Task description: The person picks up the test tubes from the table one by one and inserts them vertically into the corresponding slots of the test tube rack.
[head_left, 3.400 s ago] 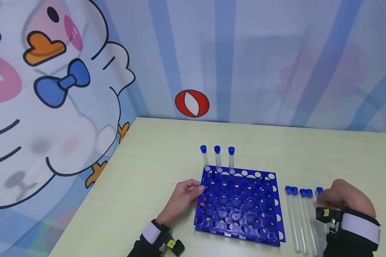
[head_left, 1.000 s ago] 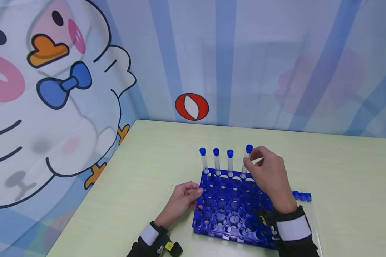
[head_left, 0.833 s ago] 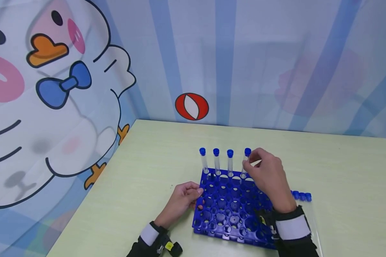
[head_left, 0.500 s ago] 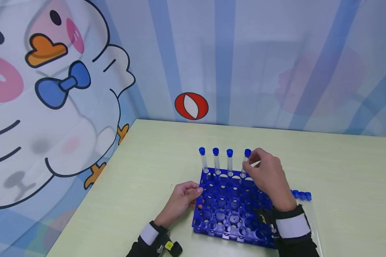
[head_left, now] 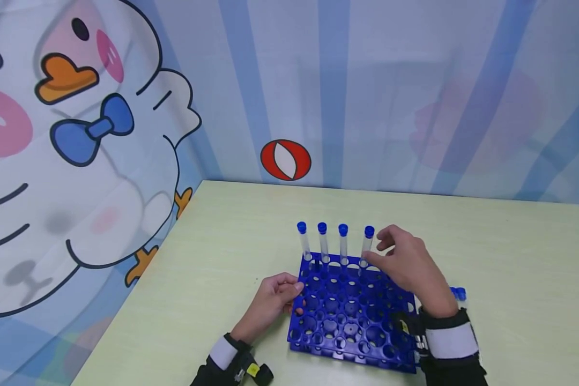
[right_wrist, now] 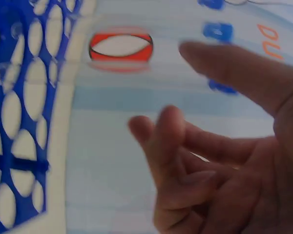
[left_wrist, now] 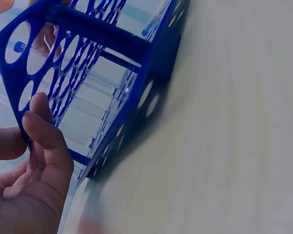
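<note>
In the head view a blue test tube rack [head_left: 351, 328] stands on the table. Capped test tubes fill part of its back row, three at the left [head_left: 324, 242] and another test tube [head_left: 367, 244] after a gap, leaning slightly. My left hand [head_left: 270, 297] pinches the rack's left edge between thumb and fingers, which the left wrist view shows close up. Just right of the rightmost racked tube is my right hand [head_left: 407, 262], thumb and fingers spread apart. The right wrist view shows nothing between those fingers [right_wrist: 170, 122], and blurred blue caps [right_wrist: 218, 31] beyond.
More blue-capped test tubes [head_left: 458, 293] lie on the table right of the rack, mostly hidden by my right forearm. The pale table [head_left: 222, 225] reaches back to a printed backdrop with a cartoon figure [head_left: 120, 214].
My right hand brought a test tube from the right-hand group into the rack's back row, then released it and drew slightly right. The left hand stayed on the rack.
</note>
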Available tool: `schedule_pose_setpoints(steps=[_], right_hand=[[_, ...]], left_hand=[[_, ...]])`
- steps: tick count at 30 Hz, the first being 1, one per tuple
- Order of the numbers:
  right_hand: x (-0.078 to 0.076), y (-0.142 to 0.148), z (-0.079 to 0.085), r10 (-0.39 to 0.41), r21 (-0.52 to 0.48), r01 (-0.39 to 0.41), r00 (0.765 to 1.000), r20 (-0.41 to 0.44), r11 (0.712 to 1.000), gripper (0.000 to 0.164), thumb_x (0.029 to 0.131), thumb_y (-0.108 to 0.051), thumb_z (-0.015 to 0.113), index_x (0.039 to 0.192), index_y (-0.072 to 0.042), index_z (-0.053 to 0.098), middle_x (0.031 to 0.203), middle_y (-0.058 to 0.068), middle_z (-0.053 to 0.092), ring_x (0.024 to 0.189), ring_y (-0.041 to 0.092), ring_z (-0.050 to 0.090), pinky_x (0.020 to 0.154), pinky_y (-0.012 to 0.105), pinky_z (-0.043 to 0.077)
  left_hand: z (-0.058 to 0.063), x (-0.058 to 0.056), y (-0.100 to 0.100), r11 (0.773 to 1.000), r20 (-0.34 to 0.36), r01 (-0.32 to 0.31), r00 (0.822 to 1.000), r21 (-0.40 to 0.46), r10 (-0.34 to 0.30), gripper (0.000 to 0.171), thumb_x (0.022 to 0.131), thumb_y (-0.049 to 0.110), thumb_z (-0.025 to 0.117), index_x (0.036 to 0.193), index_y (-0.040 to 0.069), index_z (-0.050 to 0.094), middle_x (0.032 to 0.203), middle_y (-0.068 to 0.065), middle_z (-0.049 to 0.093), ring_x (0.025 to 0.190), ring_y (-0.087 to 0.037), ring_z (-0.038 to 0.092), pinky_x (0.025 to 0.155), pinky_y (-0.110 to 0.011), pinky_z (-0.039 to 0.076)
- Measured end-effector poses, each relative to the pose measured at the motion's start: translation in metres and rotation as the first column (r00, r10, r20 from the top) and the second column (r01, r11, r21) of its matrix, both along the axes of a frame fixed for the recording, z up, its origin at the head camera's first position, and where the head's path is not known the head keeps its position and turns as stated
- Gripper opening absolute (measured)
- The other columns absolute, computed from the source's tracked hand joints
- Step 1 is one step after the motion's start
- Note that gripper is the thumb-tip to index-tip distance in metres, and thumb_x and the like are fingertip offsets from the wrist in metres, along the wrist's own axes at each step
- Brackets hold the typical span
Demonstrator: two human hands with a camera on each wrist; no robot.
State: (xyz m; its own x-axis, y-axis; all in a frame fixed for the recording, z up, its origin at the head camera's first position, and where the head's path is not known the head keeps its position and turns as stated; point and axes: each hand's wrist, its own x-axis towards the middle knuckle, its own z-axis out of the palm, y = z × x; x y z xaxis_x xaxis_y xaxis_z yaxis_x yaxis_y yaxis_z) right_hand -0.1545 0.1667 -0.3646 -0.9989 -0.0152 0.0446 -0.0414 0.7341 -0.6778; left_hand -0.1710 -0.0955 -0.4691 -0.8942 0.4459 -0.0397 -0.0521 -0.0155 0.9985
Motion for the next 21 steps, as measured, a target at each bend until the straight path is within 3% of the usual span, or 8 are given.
schedule_pose_setpoints(steps=[4, 10, 13, 16, 21], right_hand=[[0.007, 0.023, 0.008, 0.032, 0.037, -0.035, 0.996, 0.079, 0.999, 0.062, 0.072, -0.047, 0.058, 0.110, -0.001, 0.042, 0.098, 0.014, 0.052, 0.085, 0.028, 0.051, 0.061, 0.037, 0.046], [0.013, 0.069, 0.005, 0.020, 0.099, -0.031, 0.994, 0.107, 0.995, 0.035, 0.077, -0.029, 0.057, 0.094, 0.001, 0.052, 0.083, 0.010, 0.053, 0.070, 0.022, 0.050, 0.054, 0.032, 0.043], [0.014, 0.089, -0.002, 0.014, 0.112, -0.034, 0.985, 0.174, 0.993, 0.027, 0.078, -0.024, 0.057, 0.088, 0.001, 0.054, 0.077, 0.008, 0.053, 0.064, 0.019, 0.047, 0.051, 0.030, 0.041], [0.016, 0.104, -0.012, 0.026, 0.116, -0.062, 0.956, 0.292, 0.991, 0.028, 0.077, -0.027, 0.057, 0.085, 0.000, 0.055, 0.074, 0.007, 0.053, 0.062, 0.019, 0.045, 0.048, 0.029, 0.038], [0.019, 0.125, -0.025, 0.080, 0.071, -0.130, 0.873, 0.482, 0.989, 0.033, 0.075, -0.030, 0.059, 0.085, 0.002, 0.058, 0.072, 0.006, 0.053, 0.059, 0.016, 0.043, 0.048, 0.030, 0.038]], left_hand=[[0.000, 0.000, 0.000, 1.000, 0.001, -0.001, 1.000, -0.001, 0.001, 0.030, 0.084, 0.019, 0.051, 0.096, -0.008, 0.048, 0.068, -0.013, 0.056, 0.058, -0.027, 0.058, 0.051, -0.034, 0.048], [0.000, 0.001, 0.000, 1.000, -0.003, -0.007, 1.000, 0.005, 0.007, 0.031, 0.084, 0.018, 0.051, 0.096, -0.010, 0.047, 0.070, -0.022, 0.054, 0.058, -0.027, 0.058, 0.050, -0.033, 0.048], [0.000, 0.001, 0.000, 1.000, -0.002, -0.005, 1.000, 0.012, 0.005, 0.032, 0.084, 0.018, 0.051, 0.096, -0.011, 0.047, 0.071, -0.026, 0.052, 0.058, -0.028, 0.058, 0.051, -0.034, 0.048], [0.000, 0.001, 0.000, 1.000, -0.003, -0.001, 1.000, 0.015, 0.001, 0.032, 0.084, 0.018, 0.051, 0.096, -0.012, 0.046, 0.072, -0.028, 0.052, 0.058, -0.028, 0.058, 0.051, -0.035, 0.048], [0.000, 0.001, 0.000, 1.000, -0.007, 0.001, 1.000, 0.017, -0.001, 0.032, 0.084, 0.017, 0.051, 0.096, -0.012, 0.046, 0.073, -0.029, 0.052, 0.057, -0.028, 0.058, 0.051, -0.035, 0.048]])
